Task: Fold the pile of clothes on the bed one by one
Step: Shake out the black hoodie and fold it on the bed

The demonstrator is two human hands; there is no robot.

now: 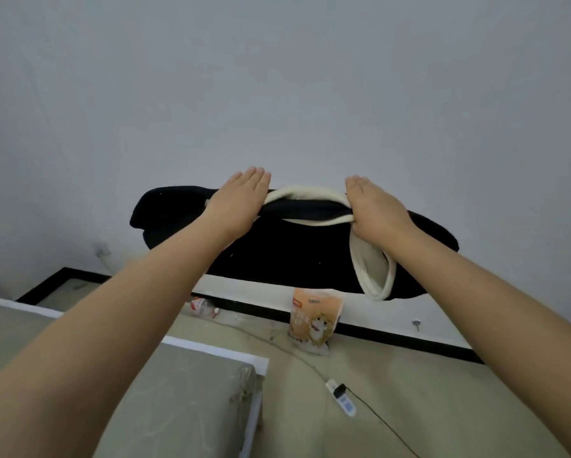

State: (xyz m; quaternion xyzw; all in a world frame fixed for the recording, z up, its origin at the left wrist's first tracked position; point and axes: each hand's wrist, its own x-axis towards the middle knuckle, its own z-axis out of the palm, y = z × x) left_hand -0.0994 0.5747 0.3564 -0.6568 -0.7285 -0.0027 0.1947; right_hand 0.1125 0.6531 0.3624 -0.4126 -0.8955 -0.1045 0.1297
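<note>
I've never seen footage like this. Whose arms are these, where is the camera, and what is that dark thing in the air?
There is no machine here: a person wears a camera on the head, looking forward and down along both bare arms. The left hand and right hand hold up a black garment with cream lining in front of a pale wall, ready for folding. Below, on the floor, stand an orange snack bag, a plastic bottle and a white power strip.

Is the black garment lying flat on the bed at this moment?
No, both the left hand and the right hand hold the black garment up in the air before the wall.
</note>
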